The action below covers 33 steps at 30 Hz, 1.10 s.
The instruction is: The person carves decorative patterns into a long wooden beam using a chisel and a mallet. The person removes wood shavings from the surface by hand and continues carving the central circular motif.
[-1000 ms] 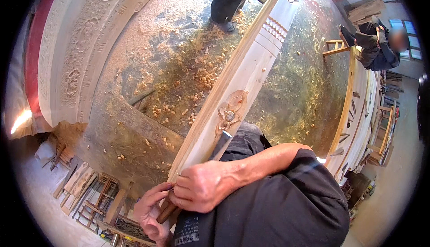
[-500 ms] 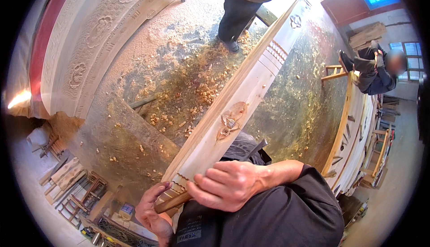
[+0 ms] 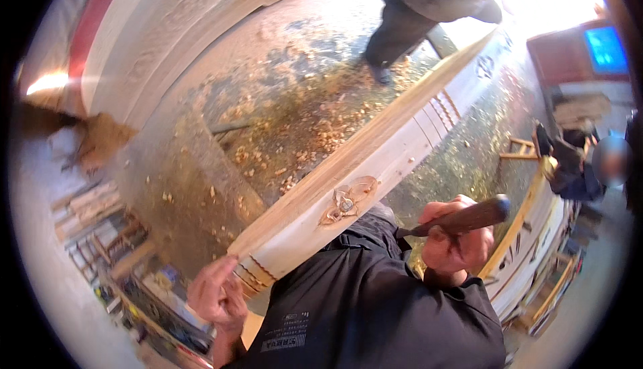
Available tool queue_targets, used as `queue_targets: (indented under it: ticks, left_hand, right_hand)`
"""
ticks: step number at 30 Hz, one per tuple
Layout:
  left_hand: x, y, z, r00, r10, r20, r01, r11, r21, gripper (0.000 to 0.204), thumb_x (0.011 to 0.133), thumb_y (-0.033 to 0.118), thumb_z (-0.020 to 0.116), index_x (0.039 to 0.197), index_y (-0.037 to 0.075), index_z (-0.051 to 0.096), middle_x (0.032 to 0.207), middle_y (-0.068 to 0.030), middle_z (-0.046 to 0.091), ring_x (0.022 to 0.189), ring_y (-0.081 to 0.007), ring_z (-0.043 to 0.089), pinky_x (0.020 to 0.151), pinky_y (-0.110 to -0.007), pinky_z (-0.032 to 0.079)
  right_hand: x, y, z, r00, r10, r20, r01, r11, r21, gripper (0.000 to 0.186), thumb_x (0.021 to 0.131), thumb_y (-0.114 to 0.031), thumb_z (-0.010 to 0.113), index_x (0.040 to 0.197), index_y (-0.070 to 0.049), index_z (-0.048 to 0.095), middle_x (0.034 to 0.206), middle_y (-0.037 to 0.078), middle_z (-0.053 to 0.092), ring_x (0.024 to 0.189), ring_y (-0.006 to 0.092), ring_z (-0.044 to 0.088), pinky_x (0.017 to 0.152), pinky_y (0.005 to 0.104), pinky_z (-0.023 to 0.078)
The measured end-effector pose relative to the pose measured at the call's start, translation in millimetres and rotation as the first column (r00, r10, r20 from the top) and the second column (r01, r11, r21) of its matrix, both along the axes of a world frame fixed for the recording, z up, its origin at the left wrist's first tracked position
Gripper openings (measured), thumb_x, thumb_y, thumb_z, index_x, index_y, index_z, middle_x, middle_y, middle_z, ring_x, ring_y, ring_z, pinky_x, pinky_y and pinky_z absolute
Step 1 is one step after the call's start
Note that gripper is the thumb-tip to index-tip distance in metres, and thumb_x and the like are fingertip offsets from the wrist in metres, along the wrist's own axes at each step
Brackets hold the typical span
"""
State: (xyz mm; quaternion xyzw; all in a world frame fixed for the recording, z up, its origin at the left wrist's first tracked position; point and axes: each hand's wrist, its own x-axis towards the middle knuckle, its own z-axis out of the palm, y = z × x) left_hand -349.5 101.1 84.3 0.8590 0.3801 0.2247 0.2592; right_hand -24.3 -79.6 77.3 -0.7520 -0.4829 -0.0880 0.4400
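Note:
A long pale wooden beam [image 3: 288,248] slants from my lap up to the far right. A partly cut flower carving [image 3: 346,203] sits on its face, and bands of scalloped notches [image 3: 254,273] cross its near end. My left hand [image 3: 218,292] is at that near end, its fingers bent together against the beam's edge. Right of the beam, my right hand [image 3: 455,238] is closed around a carving chisel [image 3: 469,216]. The chisel's dark wooden handle points right, and its metal blade points left toward my clothing. The blade's tip is hard to make out.
Wood shavings [image 3: 321,128] litter the floor beyond the beam. A person [image 3: 408,14] stands by its far end; another person [image 3: 583,158] sits at right near a bench with tools [image 3: 519,242]. A large carved panel [image 3: 167,27] stands far left, and stacked wood [image 3: 100,211] lies lower left.
My right hand has moved right, away from the beam's near end, and turned the chisel so its handle points right. My left hand stays by the beam's end. The view has shifted.

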Motion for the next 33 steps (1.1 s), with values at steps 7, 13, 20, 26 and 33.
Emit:
queue_targets:
  ticks: [7,13,20,26,33]
  left_hand:
    - [37.9,-31.7,4.7,0.972,0.214,-0.097,-0.157,0.9,0.407,0.013,0.097,0.008,0.069,0.105,0.0,0.075,0.1,-0.0181,0.079,0.085,-0.0336,0.079,0.077,-0.041,0.063]
    - [88.8,-110.0,2.3,0.996,0.023,-0.085,0.002,0.96,0.278,0.026,0.1,0.025,0.076,0.114,0.003,0.075,0.106,-0.0141,0.079,0.094,-0.0293,0.08,0.084,-0.041,0.067]
    - [107.4,-106.1,-4.3,0.999,-0.04,-0.022,0.045,0.959,0.278,0.03,0.099,0.03,0.08,0.113,0.004,0.074,0.107,-0.0138,0.079,0.098,-0.0267,0.08,0.089,-0.039,0.068]
    - [119.9,-90.1,-16.8,0.983,-0.138,0.119,0.085,0.926,0.368,0.027,0.1,0.026,0.079,0.116,0.005,0.073,0.113,-0.013,0.079,0.102,-0.0259,0.079,0.092,-0.038,0.068]
    - [195.5,-94.0,-32.4,0.973,-0.19,0.134,0.08,0.815,0.574,0.032,0.104,0.024,0.065,0.129,0.005,0.069,0.127,-0.0131,0.075,0.121,-0.0272,0.073,0.107,-0.043,0.06]
  right_hand:
    - [56.6,-1.3,-18.9,0.81,0.16,-0.565,0.044,0.943,0.33,0.018,0.091,-0.002,0.069,0.099,-0.005,0.054,0.074,0.016,0.072,0.06,0.0223,0.068,0.057,0.0361,0.058]
    - [100.7,-11.6,-25.4,0.597,0.393,-0.7,-0.15,0.911,0.384,0.025,0.097,-0.011,0.074,0.097,-0.002,0.05,0.073,0.022,0.068,0.059,0.0267,0.069,0.05,0.0362,0.058]
    - [116.9,-11.5,-18.8,0.497,0.594,-0.633,-0.411,0.803,0.431,0.041,0.103,-0.035,0.074,0.104,-0.001,0.052,0.081,0.026,0.07,0.063,0.0324,0.072,0.054,0.0456,0.063]
    - [100.1,2.6,-7.2,0.422,0.553,-0.718,-0.501,0.803,0.323,0.033,0.095,0.003,0.072,0.108,-0.009,0.044,0.101,0.031,0.066,0.075,0.0364,0.073,0.062,0.0449,0.064]
    - [102.4,19.2,-43.4,-0.039,0.489,-0.872,-0.43,0.779,0.456,0.028,0.094,0.006,0.071,0.105,-0.008,0.05,0.104,0.027,0.065,0.079,0.036,0.073,0.066,0.0417,0.064]
